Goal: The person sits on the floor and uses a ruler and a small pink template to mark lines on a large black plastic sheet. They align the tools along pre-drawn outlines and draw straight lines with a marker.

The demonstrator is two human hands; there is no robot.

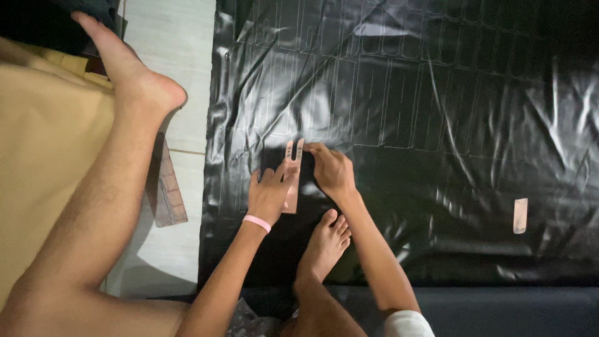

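Observation:
A narrow tan template strip [292, 155] with small holes lies upright on a shiny black sheet [437, 137] spread on the floor. My left hand [269, 195], with a pink band at the wrist, presses flat on the strip's lower part. Beside the strip's top, my right hand [332, 170] has its fingers pinched together; whatever they pinch is too small to make out. Faint outlines of the same strip shape run in rows across the sheet above my hands.
My bare foot [324, 244] rests on the sheet just below my hands, and my other leg [118, 143] stretches over the pale floor at left. A second tan strip [520, 215] lies at the right. A wooden ruler-like piece [168, 187] sits left of the sheet.

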